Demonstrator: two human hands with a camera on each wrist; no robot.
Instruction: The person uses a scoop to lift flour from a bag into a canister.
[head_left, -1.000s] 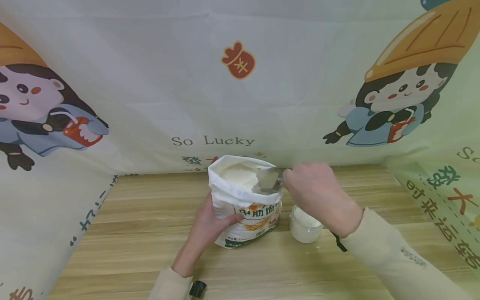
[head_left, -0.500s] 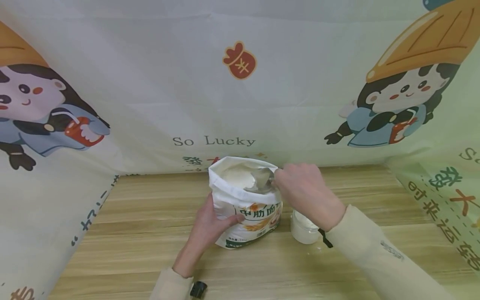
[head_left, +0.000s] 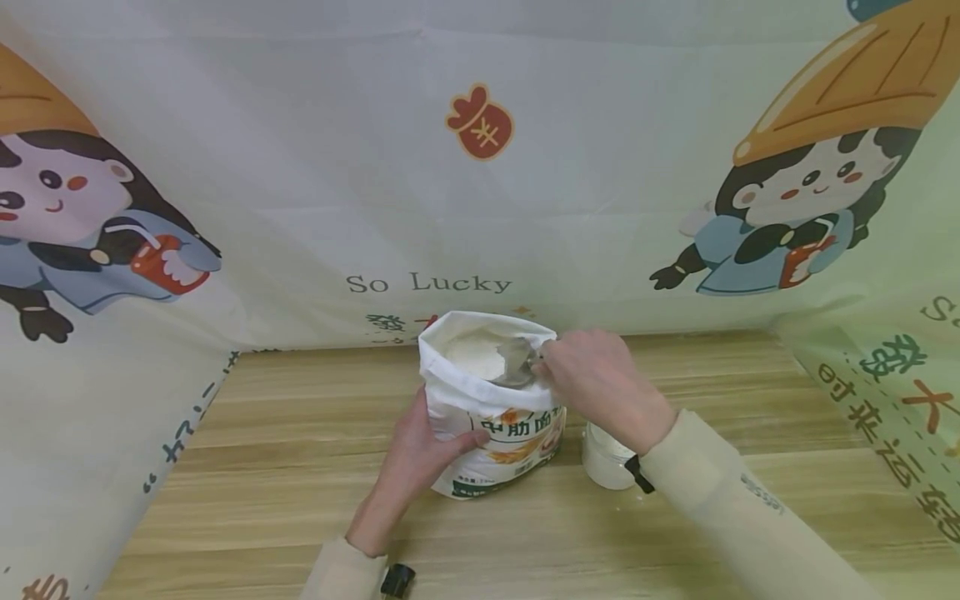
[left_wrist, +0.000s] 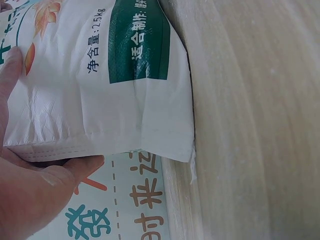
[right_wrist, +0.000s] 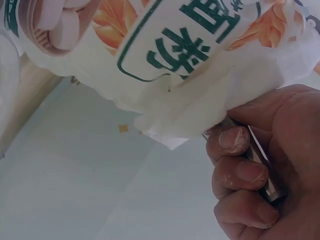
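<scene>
A white flour bag (head_left: 457, 387) with green print stands upright on the table, its top rolled outward and white flour (head_left: 477, 358) inside. My left hand (head_left: 423, 450) grips the bag's left side, thumb across the front; the left wrist view shows that hand (left_wrist: 37, 192) around the bag's edge. My right hand (head_left: 600, 379) is at the right of the bag's mouth, holding a metal scoop (head_left: 515, 362) whose bowl is down in the flour. In the right wrist view, flour-dusted fingers (right_wrist: 245, 172) curl around the scoop's handle (right_wrist: 262, 167).
A clear jar (head_left: 603, 467) with white powder stands right of the bag, partly hidden beneath my right wrist. Specks of powder lie on the wooden table (head_left: 300, 467) near it. A printed cloth backdrop (head_left: 600, 167) rises close behind the bag and along both sides.
My right hand has moved left and slightly downward, pushing the scoop further into the bag's mouth. My left hand keeps its hold on the bag.
</scene>
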